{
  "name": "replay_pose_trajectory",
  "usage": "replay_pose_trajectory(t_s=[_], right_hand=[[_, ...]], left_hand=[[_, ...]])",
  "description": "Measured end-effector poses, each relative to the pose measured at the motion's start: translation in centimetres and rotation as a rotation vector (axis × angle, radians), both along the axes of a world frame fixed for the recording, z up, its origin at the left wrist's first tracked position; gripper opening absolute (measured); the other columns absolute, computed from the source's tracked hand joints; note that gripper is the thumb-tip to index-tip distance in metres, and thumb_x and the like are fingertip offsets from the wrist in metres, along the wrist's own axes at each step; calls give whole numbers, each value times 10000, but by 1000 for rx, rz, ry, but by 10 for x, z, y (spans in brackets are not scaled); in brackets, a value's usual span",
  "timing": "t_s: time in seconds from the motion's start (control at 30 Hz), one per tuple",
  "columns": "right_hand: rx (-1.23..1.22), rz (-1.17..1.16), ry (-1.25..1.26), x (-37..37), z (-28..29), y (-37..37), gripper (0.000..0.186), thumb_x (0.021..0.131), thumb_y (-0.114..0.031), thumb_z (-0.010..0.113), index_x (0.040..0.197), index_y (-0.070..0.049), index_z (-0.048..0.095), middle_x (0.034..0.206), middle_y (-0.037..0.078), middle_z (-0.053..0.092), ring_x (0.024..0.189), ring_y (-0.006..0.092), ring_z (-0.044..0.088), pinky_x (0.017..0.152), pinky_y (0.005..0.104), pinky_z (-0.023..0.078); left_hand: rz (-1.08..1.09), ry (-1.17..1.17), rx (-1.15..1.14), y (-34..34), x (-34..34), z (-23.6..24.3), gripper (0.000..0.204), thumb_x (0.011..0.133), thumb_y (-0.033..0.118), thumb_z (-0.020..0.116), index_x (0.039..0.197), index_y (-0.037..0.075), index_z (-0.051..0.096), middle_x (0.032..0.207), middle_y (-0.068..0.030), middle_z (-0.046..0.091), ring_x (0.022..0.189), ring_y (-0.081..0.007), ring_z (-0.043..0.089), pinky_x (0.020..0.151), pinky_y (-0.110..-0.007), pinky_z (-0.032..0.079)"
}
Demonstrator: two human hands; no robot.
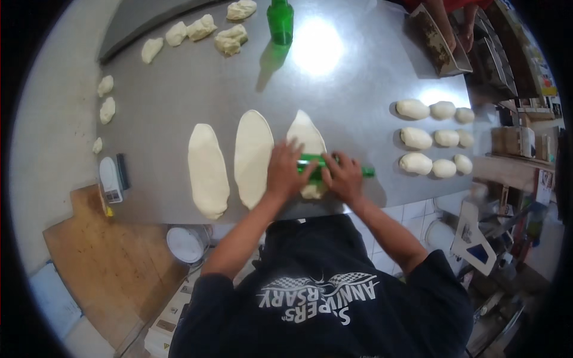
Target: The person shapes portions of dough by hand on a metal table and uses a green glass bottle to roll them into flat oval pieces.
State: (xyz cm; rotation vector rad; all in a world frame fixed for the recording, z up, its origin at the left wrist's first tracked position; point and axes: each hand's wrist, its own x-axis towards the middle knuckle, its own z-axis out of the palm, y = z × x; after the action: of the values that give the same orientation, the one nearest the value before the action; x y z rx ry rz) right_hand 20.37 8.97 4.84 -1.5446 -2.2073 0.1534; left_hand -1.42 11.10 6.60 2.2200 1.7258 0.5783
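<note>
A green glass bottle lies sideways across a flattened piece of dough near the front edge of the table. My left hand covers the bottle's wide end, fingers pointing forward and thumb along the glass. Toward the neck, my right hand curves over the bottle, and the neck sticks out to its right. The dough shows beyond the bottle as a pointed tongue, with a thicker end on the near side. Two long flat dough pieces, the middle one and the left one, lie to the left.
Rows of rounded dough pieces sit at the right. Rough dough lumps lie along the far left, near a standing green bottle. A white scale is at the left edge. Another person's hands reach into a metal pan.
</note>
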Motion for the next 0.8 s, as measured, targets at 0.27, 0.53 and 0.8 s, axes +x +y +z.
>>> replay_pose_trajectory(t_s=[0.27,0.53,0.8], right_hand=[[-516,131,-20,-7,65,-103,717,842,-546,849,1454,-231,648,1347,126,627,1047,324,702,855,454,536],[-233,61,-19,12,56,-49,634,926,-488,785,1477,-216,629,1410,136,604,1088,345,706,987,503,515],[-395,-342,103,-21,24,156,277,1046,-390,611,1042,-175,786,1028,68,764,944,305,719,848,500,481]], left_hand=[[-101,-435,-139,-168,-31,-9,587,922,226,850,1448,95,624,1511,-161,517,1525,-567,371,1241,-633,399],[-132,-314,-39,-82,-8,23,506,972,200,778,1451,89,661,1560,-186,511,1546,-578,328,1258,-624,368],[86,-103,-13,143,24,-4,273,947,333,727,904,67,770,970,-150,772,1069,-389,698,996,-536,487]])
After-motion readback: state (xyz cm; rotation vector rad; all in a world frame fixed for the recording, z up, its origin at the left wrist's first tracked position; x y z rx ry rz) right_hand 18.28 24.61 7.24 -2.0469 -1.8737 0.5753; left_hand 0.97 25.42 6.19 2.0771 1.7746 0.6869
